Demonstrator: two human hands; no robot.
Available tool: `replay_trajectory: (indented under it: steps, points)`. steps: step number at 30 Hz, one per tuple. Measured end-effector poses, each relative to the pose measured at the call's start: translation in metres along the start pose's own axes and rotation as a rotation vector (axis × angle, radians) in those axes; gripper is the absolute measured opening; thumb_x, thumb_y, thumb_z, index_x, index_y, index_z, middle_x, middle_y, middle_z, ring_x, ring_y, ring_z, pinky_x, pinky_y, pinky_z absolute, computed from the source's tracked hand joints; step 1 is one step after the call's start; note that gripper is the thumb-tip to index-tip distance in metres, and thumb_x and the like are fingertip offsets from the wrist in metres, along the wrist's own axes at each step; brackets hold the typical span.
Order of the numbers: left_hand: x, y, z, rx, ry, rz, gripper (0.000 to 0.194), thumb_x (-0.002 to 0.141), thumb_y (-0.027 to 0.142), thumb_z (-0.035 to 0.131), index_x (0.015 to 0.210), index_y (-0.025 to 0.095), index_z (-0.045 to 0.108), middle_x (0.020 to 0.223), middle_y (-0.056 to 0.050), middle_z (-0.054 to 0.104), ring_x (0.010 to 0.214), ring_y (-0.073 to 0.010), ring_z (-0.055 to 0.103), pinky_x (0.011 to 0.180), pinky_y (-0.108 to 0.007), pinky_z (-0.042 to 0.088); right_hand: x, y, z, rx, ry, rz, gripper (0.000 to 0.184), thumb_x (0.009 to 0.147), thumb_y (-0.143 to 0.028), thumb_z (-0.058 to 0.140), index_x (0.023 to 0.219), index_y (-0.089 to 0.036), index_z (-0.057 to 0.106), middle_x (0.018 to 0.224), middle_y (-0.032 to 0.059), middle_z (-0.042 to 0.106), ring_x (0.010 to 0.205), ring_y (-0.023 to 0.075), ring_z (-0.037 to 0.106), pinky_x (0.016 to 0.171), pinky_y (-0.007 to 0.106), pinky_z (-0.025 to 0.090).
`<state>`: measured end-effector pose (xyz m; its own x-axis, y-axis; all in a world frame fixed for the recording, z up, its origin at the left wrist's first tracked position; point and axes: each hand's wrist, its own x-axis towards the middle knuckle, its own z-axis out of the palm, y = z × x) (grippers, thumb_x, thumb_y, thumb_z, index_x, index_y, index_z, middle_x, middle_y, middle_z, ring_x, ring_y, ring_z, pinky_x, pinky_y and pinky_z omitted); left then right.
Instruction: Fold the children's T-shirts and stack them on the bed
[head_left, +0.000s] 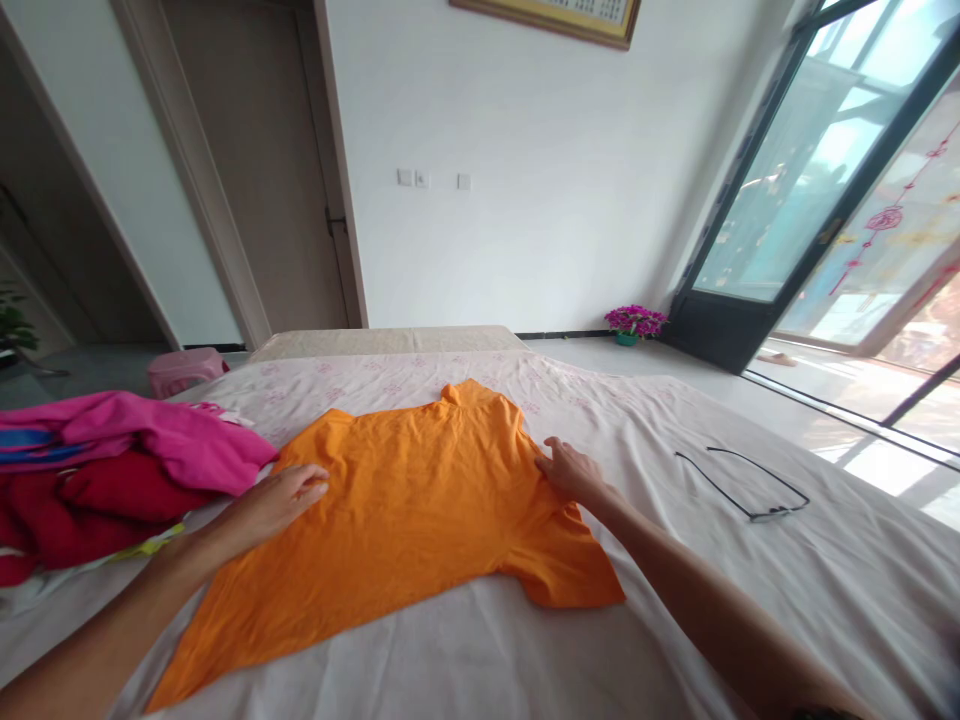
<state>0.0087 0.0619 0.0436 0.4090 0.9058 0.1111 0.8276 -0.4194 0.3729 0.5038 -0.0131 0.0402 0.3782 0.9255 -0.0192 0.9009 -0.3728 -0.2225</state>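
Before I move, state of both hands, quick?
Left hand: loosely curled at the orange shirt; grip cannot be told.
Right hand: at the shirt's edge; grip cannot be told.

"What do we see of our left side?"

"We have a bare left hand [289, 492] with slim fingers [311, 478], and a left forearm [150, 580], also bare, long and smooth, widening from a narrow wrist [238, 515]."

"And our right?"

"Our right hand [571, 470] is bare and matches it in build; our right forearm [697, 590] is uncovered too, and tapers evenly toward the hand."

"Do we wear something there?"

"A dark patch [821, 715] shows near the elbow end of that arm. The lower border cuts it off, so we cannot tell whether it is cloth."
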Motion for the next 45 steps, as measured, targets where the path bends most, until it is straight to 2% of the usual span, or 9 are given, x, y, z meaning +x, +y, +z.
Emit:
replay_trajectory:
  steps: [4,11,15,18,24,28,33,39,45]
  points:
    - [0.024,-0.016,0.031,0.138,0.010,0.012,0.059,0.095,0.048,0.032,0.140,0.014,0.048,0.145,-0.015,0.050,0.136,-0.0262,0.044,0.115,-0.040,0.030,-0.012,0.009,0.008,0.012,0.029,-0.016,0.041,0.094,-0.037,0.041,0.131,-0.023,0.052,0.111,0.0113,0.071,0.100,0.0279,0.066,0.075,0.033,0.041]
    - [0.016,-0.029,0.069,0.420,0.167,-0.074,0.061,0.095,0.047,0.031,0.145,0.014,0.045,0.152,-0.020,0.040,0.142,-0.0346,0.034,0.114,-0.048,0.028,-0.007,0.049,-0.007,-0.053,-0.051,0.054,0.037,0.093,-0.044,0.041,0.119,-0.030,0.061,0.113,0.0079,0.071,0.098,0.0298,0.066,0.073,0.036,0.043]
    - [0.028,-0.030,0.055,0.318,0.173,-0.087,0.054,0.095,0.044,0.030,0.133,0.016,0.057,0.139,-0.014,0.057,0.129,-0.0277,0.052,0.109,-0.041,0.037,0.027,0.033,-0.017,-0.086,0.014,-0.003,0.036,0.092,-0.039,0.042,0.116,-0.027,0.066,0.122,0.0079,0.067,0.109,0.0296,0.062,0.078,0.037,0.044]
    - [0.053,-0.039,0.037,0.190,0.192,-0.239,0.048,0.093,0.038,0.031,0.123,0.015,0.062,0.127,-0.011,0.066,0.120,-0.0232,0.058,0.104,-0.033,0.041,0.064,0.011,-0.016,-0.036,0.050,0.025,0.042,0.092,-0.037,0.040,0.126,-0.025,0.062,0.127,0.0099,0.065,0.114,0.0287,0.060,0.084,0.037,0.044]
    - [0.111,-0.064,0.016,0.154,0.239,-0.540,0.050,0.092,0.033,0.030,0.123,0.013,0.063,0.122,-0.019,0.067,0.112,-0.0320,0.063,0.087,-0.039,0.049,0.117,-0.029,0.005,0.026,0.024,0.097,0.047,0.095,-0.045,0.038,0.131,-0.024,0.059,0.131,0.0127,0.061,0.117,0.0291,0.058,0.089,0.038,0.044]
    - [0.133,-0.068,0.021,0.133,0.192,-0.640,0.045,0.083,0.042,0.051,0.114,0.015,0.069,0.113,-0.021,0.070,0.097,-0.0357,0.069,0.071,-0.038,0.051,0.130,-0.041,0.021,-0.002,0.061,0.092,0.043,0.093,-0.049,0.044,0.121,-0.021,0.062,0.128,0.0151,0.061,0.119,0.0323,0.055,0.090,0.040,0.043]
    - [0.137,-0.067,0.026,0.095,0.222,-0.597,0.031,0.078,0.037,0.060,0.103,0.022,0.070,0.099,-0.008,0.074,0.086,-0.0253,0.070,0.063,-0.028,0.048,0.134,-0.042,0.033,0.012,0.097,0.020,0.031,0.096,-0.042,0.042,0.111,-0.022,0.060,0.116,0.0104,0.065,0.105,0.0269,0.061,0.080,0.034,0.043]
    - [0.124,-0.068,0.030,0.199,0.429,-0.596,0.031,0.088,0.027,0.044,0.108,0.018,0.067,0.117,-0.017,0.063,0.093,-0.0285,0.066,0.075,-0.038,0.050,0.137,-0.037,0.040,0.046,0.185,-0.007,0.027,0.097,-0.039,0.041,0.113,-0.023,0.056,0.119,0.0090,0.063,0.101,0.0248,0.062,0.076,0.032,0.041]
    - [0.119,-0.056,0.047,0.274,0.434,-0.254,0.039,0.091,0.016,0.038,0.116,0.022,0.067,0.137,-0.011,0.055,0.126,-0.0258,0.052,0.107,-0.039,0.039,0.138,-0.042,0.039,0.042,0.175,0.019,0.029,0.097,-0.039,0.039,0.115,-0.024,0.056,0.123,0.0089,0.062,0.098,0.0257,0.064,0.075,0.033,0.041]
